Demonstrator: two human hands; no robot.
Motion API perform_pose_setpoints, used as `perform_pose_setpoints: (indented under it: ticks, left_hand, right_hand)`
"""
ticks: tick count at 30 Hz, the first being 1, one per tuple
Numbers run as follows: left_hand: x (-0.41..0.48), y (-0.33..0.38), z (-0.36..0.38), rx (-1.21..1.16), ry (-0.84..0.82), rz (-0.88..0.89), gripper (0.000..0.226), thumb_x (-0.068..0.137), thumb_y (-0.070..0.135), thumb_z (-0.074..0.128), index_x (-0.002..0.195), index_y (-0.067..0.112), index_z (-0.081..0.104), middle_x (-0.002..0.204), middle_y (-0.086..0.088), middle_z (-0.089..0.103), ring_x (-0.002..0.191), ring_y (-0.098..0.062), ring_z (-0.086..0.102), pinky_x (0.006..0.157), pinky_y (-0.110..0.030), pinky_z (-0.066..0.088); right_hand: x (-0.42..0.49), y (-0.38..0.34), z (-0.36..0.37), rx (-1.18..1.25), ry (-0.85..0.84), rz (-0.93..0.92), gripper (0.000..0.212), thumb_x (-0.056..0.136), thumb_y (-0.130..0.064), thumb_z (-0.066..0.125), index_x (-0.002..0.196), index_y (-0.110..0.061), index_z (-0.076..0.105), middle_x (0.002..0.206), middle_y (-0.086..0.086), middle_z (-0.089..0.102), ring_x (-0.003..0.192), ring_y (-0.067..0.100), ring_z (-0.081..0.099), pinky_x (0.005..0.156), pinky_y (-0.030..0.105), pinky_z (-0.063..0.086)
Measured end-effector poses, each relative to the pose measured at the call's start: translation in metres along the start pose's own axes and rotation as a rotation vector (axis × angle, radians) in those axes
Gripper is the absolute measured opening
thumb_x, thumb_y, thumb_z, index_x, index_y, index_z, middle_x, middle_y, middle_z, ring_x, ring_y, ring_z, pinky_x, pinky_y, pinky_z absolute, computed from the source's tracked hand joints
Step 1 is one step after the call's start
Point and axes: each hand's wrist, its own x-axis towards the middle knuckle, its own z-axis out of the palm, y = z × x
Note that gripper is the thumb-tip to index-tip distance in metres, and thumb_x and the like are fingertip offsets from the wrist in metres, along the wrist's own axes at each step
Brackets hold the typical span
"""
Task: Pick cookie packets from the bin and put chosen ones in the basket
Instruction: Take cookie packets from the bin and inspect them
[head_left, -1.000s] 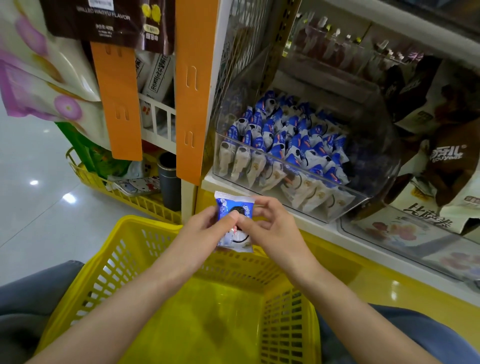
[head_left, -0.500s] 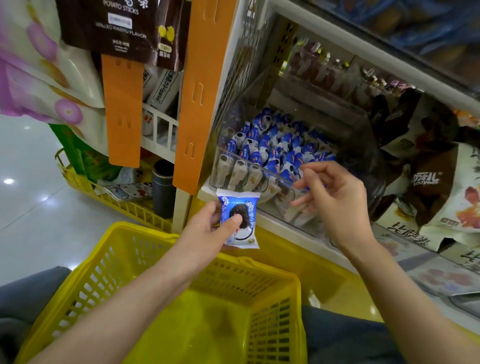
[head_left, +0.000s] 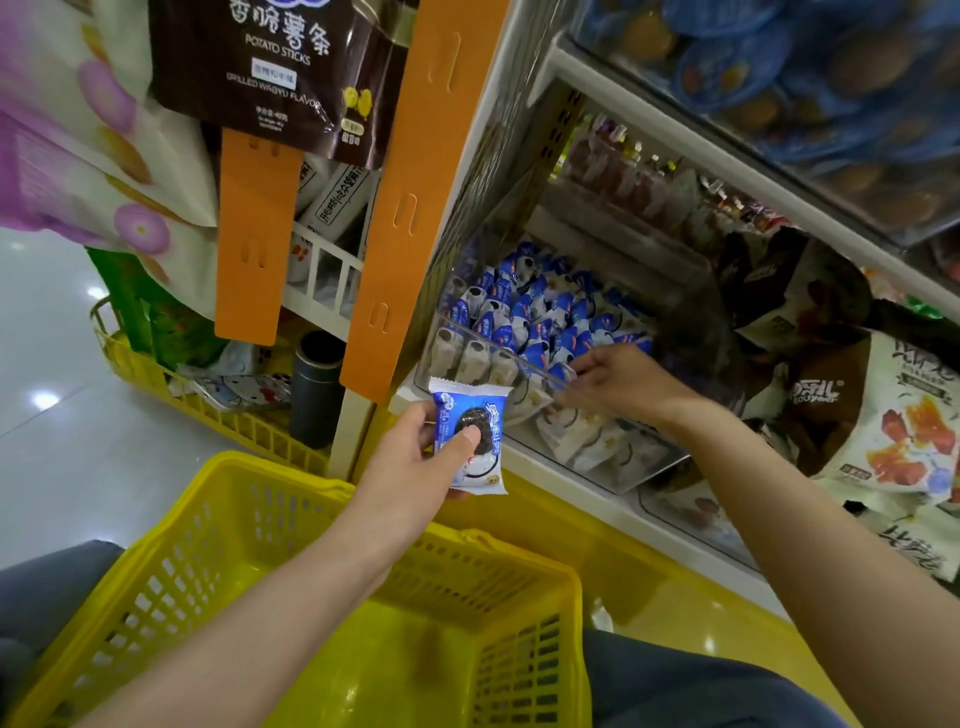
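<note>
From where I stand, the person's left hand (head_left: 410, 460) holds one cookie packet (head_left: 475, 467) upright, thumb pressed on its blue-and-white front and the other fingers behind it. The packet hangs above the far rim of the yellow basket (head_left: 156, 566), just in front of the lower left corner of the clear bin (head_left: 597, 467) on the shelf, and it is not yet inside the basket. The right hand (head_left: 623, 382) reaches over the bin's front edge, its fingers (head_left: 581, 370) down among the packets (head_left: 540, 317) stacked there. The picture is too blurred at the fingertips for me to tell whether they are pinching a packet or only touching one. I see no packet lying in the part of the basket that shows, so I judge the job to be near its start: one packet is picked and in hand, a second is perhaps being chosen, and none is dropped in. What is left is to lower the held packet into the basket and to bring over whatever the right hand takes, while the bin holds plenty more. An orange strip (head_left: 405, 208) hangs beside the bin, and a dark bag of potato sticks (head_left: 275, 67) hangs above to the left.
</note>
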Motion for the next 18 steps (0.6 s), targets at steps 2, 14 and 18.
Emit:
perform_pose_setpoints:
  ticks: [2,14,18]
  left_hand:
    - [0.000,-0.001,0.001,0.005,0.022,0.000,0.019,0.092,0.019,0.053,0.110,0.024,0.050,0.107,0.000,0.065,0.089,-0.012,0.066,0.059,-0.018,0.054]
    - [0.002,-0.001,0.001,-0.186,0.002,-0.114,0.016,0.092,0.027,0.052,0.106,0.019,0.054,0.091,-0.002,0.066,0.071,-0.011,0.067,0.058,-0.025,0.057]
    - [0.000,0.002,0.003,-0.358,-0.121,-0.151,0.046,0.072,0.050,0.052,0.104,0.018,0.056,0.088,-0.005,0.072,0.077,-0.020,0.070,0.063,-0.033,0.058]
  right_hand:
    - [0.000,-0.001,0.001,0.014,-0.007,0.011,0.048,0.073,-0.024,0.077,0.115,-0.013,0.058,0.106,0.003,0.067,0.099,0.015,0.062,0.090,0.028,0.048]
    - [-0.074,-0.037,0.001,0.251,0.629,-0.397,0.033,0.076,-0.022,0.071,0.104,-0.026,0.053,0.090,-0.019,0.055,0.081,-0.014,0.052,0.071,0.003,0.044]
    - [-0.094,-0.045,0.033,0.357,0.446,-0.400,0.031,0.074,-0.011,0.074,0.098,-0.025,0.060,0.090,-0.015,0.061,0.079,-0.007,0.055,0.068,0.006,0.045]
